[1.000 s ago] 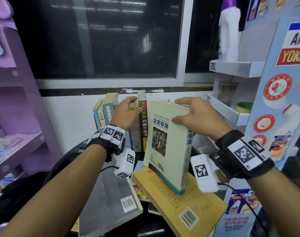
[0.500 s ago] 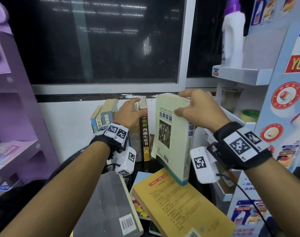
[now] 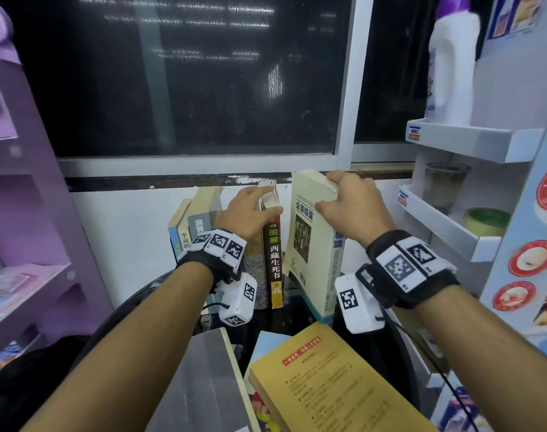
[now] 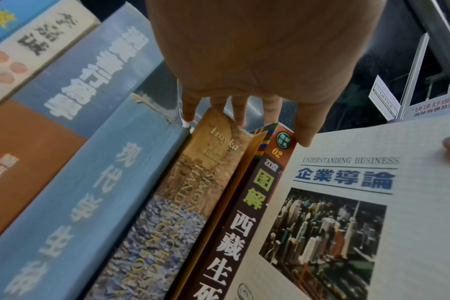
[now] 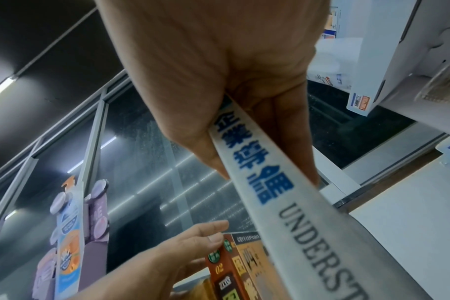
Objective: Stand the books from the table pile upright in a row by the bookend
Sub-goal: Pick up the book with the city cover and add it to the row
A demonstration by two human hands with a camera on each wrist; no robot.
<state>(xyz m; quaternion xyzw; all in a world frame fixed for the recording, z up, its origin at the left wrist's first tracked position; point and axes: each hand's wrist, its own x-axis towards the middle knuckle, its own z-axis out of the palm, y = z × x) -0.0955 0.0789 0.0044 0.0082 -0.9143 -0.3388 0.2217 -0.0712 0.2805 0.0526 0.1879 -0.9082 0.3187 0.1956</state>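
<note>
Several books stand upright in a row against the white wall, ending at a brown-spined book [image 3: 274,263] [image 4: 244,223] [image 5: 221,270]. My left hand [image 3: 250,210] [image 4: 257,60] [image 5: 183,249] rests with straight fingers on their tops, thumb against the brown spine. My right hand [image 3: 347,201] [image 5: 219,81] grips the top of a cream book [image 3: 316,254] [image 4: 373,203] [image 5: 295,213]. That book is nearly upright, just right of the brown one with a small gap. A yellow book [image 3: 328,385] and a grey book [image 3: 203,385] lie flat in the pile in front. No bookend shows.
A white shelf unit [image 3: 453,232] stands close on the right with a cup, a green roll and a white bottle [image 3: 450,67] above. A purple shelf [image 3: 32,213] stands on the left. Behind the row are the wall and a dark window.
My right hand has lifted the cream book off the yellow book and carried it back toward the row, tipping it more upright. My left hand has stayed on the book tops.
</note>
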